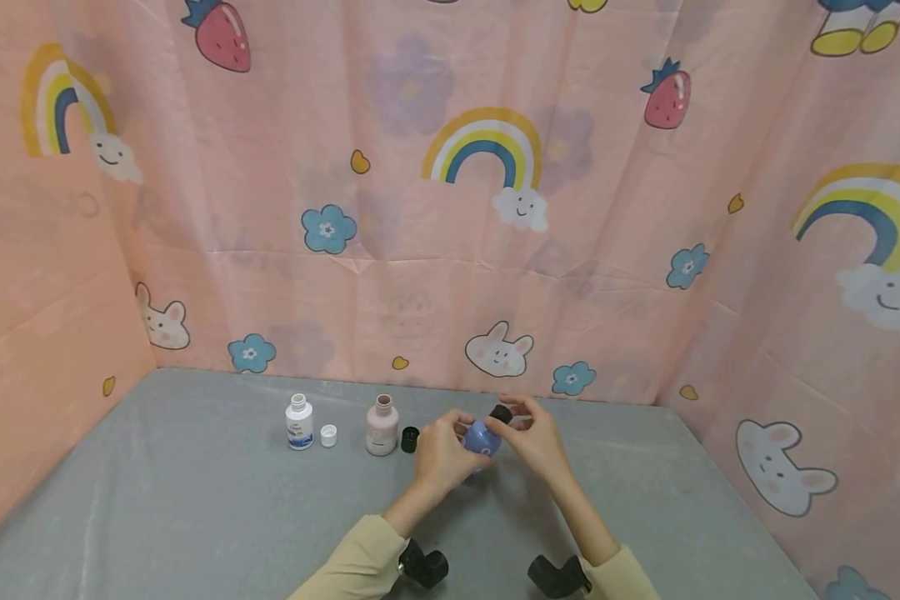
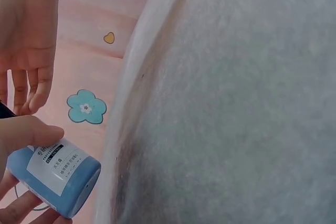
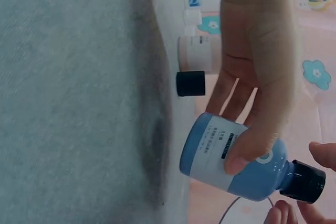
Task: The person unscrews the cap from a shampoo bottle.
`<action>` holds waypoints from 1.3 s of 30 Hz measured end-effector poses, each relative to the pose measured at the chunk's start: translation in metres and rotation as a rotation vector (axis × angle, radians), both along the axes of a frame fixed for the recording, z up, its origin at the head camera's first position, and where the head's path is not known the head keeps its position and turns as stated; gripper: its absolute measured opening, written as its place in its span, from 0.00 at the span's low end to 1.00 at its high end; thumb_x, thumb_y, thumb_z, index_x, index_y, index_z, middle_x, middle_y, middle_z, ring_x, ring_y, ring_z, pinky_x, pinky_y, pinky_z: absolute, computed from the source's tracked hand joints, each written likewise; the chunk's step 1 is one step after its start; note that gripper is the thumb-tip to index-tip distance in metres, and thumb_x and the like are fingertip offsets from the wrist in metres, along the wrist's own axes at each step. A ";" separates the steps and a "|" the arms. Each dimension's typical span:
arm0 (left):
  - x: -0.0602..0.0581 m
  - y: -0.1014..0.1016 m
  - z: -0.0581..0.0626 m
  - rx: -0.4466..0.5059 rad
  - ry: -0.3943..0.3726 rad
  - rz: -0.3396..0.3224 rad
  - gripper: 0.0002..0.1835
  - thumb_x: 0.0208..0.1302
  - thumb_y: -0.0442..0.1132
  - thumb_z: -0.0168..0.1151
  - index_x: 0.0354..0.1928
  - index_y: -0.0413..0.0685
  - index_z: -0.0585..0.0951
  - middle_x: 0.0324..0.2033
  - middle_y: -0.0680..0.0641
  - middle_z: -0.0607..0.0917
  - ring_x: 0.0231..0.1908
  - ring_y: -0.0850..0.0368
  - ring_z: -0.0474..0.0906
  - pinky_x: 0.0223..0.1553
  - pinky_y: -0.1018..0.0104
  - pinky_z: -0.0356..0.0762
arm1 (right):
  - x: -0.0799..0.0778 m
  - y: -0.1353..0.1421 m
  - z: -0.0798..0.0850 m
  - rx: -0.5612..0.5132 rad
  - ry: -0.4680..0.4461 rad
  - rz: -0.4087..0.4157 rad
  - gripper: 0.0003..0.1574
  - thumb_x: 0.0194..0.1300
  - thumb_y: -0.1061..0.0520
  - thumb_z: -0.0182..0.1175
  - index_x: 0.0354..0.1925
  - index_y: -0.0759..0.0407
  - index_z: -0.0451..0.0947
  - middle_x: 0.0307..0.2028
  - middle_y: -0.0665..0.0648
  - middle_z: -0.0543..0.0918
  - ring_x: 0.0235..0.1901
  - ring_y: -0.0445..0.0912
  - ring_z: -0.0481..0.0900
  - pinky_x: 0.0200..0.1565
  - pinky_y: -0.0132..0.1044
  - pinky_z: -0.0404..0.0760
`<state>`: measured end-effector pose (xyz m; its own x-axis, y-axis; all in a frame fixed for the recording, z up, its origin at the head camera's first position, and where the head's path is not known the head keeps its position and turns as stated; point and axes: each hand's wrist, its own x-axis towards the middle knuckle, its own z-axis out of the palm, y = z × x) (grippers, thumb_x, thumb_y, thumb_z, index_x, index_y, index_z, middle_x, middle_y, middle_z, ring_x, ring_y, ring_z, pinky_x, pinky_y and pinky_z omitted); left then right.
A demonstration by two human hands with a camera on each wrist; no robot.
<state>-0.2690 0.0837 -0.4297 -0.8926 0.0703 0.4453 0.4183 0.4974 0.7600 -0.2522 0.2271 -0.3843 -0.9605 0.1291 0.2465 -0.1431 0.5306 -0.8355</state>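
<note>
My left hand (image 1: 441, 455) grips a blue bottle (image 1: 482, 438) by its body, tilted with its neck up and to the right in the head view. Its white label (image 3: 214, 148) shows in the right wrist view, under the left thumb. A black screw cap (image 3: 306, 182) sits on the bottle's neck. Thumb and fingers of my right hand (image 1: 542, 443) pinch around this cap. To the left of the hands, a pale pink bottle (image 1: 382, 429) stands upright without a cap, and a loose black cap (image 1: 410, 439) lies beside it.
Further left on the grey-covered table (image 1: 195, 483) stands a small white bottle (image 1: 299, 427), uncapped, with a white cap (image 1: 329, 435) next to it. A pink patterned curtain (image 1: 390, 300) closes off the back and both sides.
</note>
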 end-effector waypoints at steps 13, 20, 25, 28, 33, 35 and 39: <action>0.001 -0.002 0.000 -0.002 0.004 -0.024 0.26 0.35 0.40 0.81 0.41 0.46 0.83 0.31 0.45 0.88 0.31 0.55 0.84 0.33 0.62 0.79 | -0.001 0.003 0.000 0.019 0.004 -0.011 0.22 0.55 0.58 0.69 0.49 0.60 0.78 0.46 0.64 0.80 0.35 0.49 0.78 0.31 0.33 0.75; -0.001 -0.002 0.002 -0.013 -0.047 -0.042 0.26 0.35 0.41 0.81 0.42 0.47 0.84 0.30 0.47 0.88 0.31 0.57 0.83 0.31 0.65 0.78 | -0.001 0.004 -0.001 0.022 0.056 0.049 0.24 0.55 0.66 0.66 0.52 0.62 0.78 0.49 0.65 0.81 0.44 0.56 0.81 0.43 0.45 0.83; -0.002 -0.002 0.003 0.014 -0.089 -0.061 0.27 0.35 0.41 0.81 0.43 0.46 0.84 0.30 0.47 0.88 0.31 0.57 0.83 0.30 0.66 0.77 | -0.002 0.005 -0.003 -0.013 0.089 0.092 0.27 0.55 0.70 0.64 0.55 0.64 0.75 0.52 0.67 0.80 0.47 0.58 0.81 0.48 0.46 0.83; -0.001 -0.002 0.003 0.031 -0.086 -0.066 0.26 0.36 0.41 0.81 0.43 0.44 0.83 0.30 0.45 0.88 0.31 0.56 0.83 0.30 0.65 0.78 | -0.002 0.005 -0.004 -0.024 0.093 0.092 0.28 0.56 0.67 0.66 0.56 0.63 0.74 0.53 0.66 0.80 0.48 0.58 0.80 0.49 0.47 0.82; -0.001 -0.002 0.003 0.011 -0.024 -0.011 0.25 0.34 0.40 0.82 0.39 0.45 0.83 0.29 0.46 0.88 0.29 0.57 0.82 0.29 0.65 0.77 | -0.002 0.003 -0.003 -0.013 0.071 0.043 0.29 0.57 0.58 0.69 0.56 0.61 0.74 0.50 0.66 0.80 0.45 0.57 0.81 0.40 0.42 0.83; -0.002 -0.002 0.004 -0.003 0.001 0.006 0.25 0.33 0.39 0.82 0.38 0.45 0.83 0.29 0.46 0.88 0.28 0.58 0.82 0.28 0.66 0.77 | -0.002 0.002 -0.004 -0.002 0.048 0.017 0.29 0.56 0.56 0.70 0.55 0.61 0.75 0.48 0.66 0.80 0.41 0.55 0.81 0.35 0.37 0.81; -0.001 -0.002 0.006 -0.015 0.008 -0.008 0.25 0.34 0.39 0.82 0.39 0.46 0.83 0.30 0.46 0.88 0.28 0.59 0.81 0.29 0.67 0.78 | -0.003 0.001 -0.004 0.012 0.008 -0.023 0.28 0.54 0.55 0.71 0.52 0.61 0.76 0.45 0.65 0.80 0.36 0.51 0.80 0.30 0.33 0.75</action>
